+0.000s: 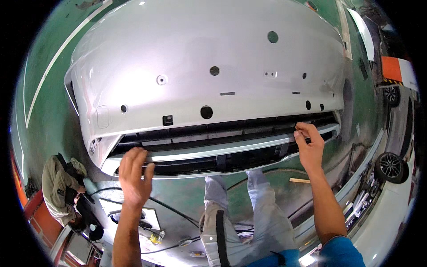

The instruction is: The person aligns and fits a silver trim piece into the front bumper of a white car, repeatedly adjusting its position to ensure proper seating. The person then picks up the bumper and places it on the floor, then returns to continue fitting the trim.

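Observation:
A large silver car bumper cover point(178, 53), pierced by several holes, lies in front of me. Its near side holds a black slatted grille point(242, 131) and a long pale silver trim strip point(222, 148). At the left end of the strip is my left hand point(134, 182), fingers stretched out and thumb apart, nothing visible in it. My right hand point(311, 146) is over the grille and strip near their right end, thumb and fingers bent together. Whether something small sits between those fingertips cannot be made out.
A crouching person point(62, 191) is at the left beside the bumper. Dark cables point(175, 210) trail across the green floor behind my legs point(235, 227). Car wheels point(390, 167) and a long rail point(331, 202) line the right side. A light wooden stick point(300, 180) lies near my right forearm.

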Motion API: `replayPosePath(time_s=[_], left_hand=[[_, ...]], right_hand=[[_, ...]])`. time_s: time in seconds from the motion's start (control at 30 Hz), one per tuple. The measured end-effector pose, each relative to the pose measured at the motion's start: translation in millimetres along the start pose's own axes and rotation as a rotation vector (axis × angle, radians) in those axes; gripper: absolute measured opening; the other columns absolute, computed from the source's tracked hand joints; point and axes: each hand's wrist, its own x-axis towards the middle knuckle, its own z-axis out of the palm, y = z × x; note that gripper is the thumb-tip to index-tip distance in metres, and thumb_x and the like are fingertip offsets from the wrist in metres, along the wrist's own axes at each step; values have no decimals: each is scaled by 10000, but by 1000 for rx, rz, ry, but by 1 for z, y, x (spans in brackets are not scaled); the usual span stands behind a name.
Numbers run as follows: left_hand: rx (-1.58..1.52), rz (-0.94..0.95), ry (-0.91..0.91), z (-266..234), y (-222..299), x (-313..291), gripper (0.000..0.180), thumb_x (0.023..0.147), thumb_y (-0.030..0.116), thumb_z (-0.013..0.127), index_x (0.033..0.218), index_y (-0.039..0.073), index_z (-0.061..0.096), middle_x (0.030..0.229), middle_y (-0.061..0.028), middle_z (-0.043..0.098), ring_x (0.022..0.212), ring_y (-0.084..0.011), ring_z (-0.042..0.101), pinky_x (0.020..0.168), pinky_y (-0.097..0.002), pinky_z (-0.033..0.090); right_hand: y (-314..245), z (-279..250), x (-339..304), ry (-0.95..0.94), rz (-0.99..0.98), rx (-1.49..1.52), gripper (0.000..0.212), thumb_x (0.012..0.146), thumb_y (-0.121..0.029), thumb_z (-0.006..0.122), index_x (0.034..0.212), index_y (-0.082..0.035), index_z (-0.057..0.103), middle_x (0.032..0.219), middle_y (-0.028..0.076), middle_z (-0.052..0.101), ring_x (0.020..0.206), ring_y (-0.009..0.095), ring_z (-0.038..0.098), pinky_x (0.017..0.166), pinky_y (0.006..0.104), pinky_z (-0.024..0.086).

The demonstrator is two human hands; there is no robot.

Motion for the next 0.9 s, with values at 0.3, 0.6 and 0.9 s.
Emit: replayPosePath(time_s=[0.3,0.6,0.9], left_hand=[[-40,219,-218,40,71,46,481,772,190,768,1176,-14,605,1178,-204,618,1041,-388,617,883,-456,512],[199,146,-377,64,84,65,590,970,569,470,921,6,641,808,-190,638,754,-379,628,689,-470,501],[285,113,-182,79,84,63,521,1021,468,425,753,69,625,694,-161,623,657,-375,625,593,-469,479]], right_hand=[[21,-13,6,13,-211,-147,163,884,-105,680,1019,-14,670,993,134,672,903,315,630,825,381,500],[58,-28,25,-86,-332,-346,300,974,-259,562,810,-28,661,752,123,617,724,344,581,691,455,450],[77,-15,25,89,-452,-360,360,971,-322,554,751,-58,662,684,124,620,658,349,596,630,470,459]])
